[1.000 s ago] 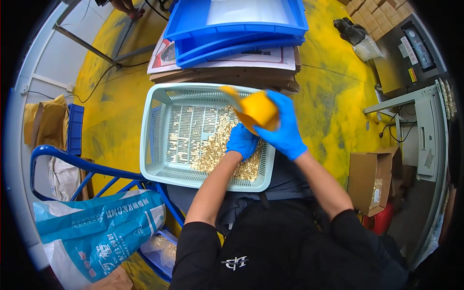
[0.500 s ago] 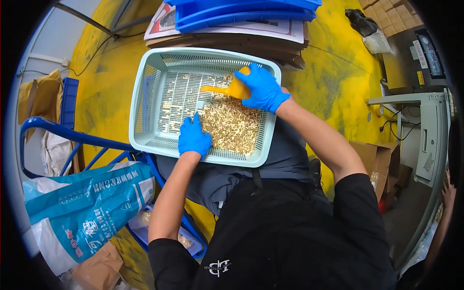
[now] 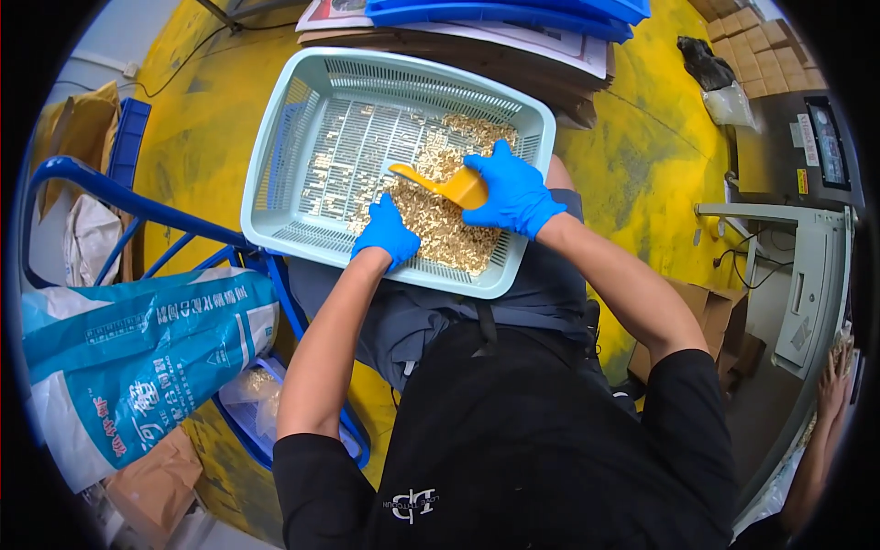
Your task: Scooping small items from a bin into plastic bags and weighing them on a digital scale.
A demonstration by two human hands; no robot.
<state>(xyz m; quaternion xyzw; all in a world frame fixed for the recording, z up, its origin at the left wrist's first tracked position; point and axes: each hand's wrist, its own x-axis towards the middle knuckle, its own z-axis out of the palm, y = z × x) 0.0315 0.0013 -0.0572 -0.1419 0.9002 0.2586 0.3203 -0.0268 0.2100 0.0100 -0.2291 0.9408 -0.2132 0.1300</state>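
Observation:
A pale green slatted plastic basket rests over my lap, tilted slightly. Small tan pellets are heaped in its near right part and thin out toward the left. My right hand, in a blue glove, grips a yellow-orange plastic scoop whose narrow end points left over the pellets. Also gloved in blue, my left hand reaches over the basket's near side, its fingers slightly apart against the heap. Its fingertips are partly lost among the pellets.
Blue trays on stacked cardboard stand beyond the basket. At left are a blue metal frame, a blue-and-white sack and a tub with bagged pellets. An open carton sits at right; another person's hand shows at the far right.
My right hand has brought the scoop nearer and slightly right, turning its narrow end. My left hand has slid right along the heap. More pellets lie in the far right corner. The view has shifted.

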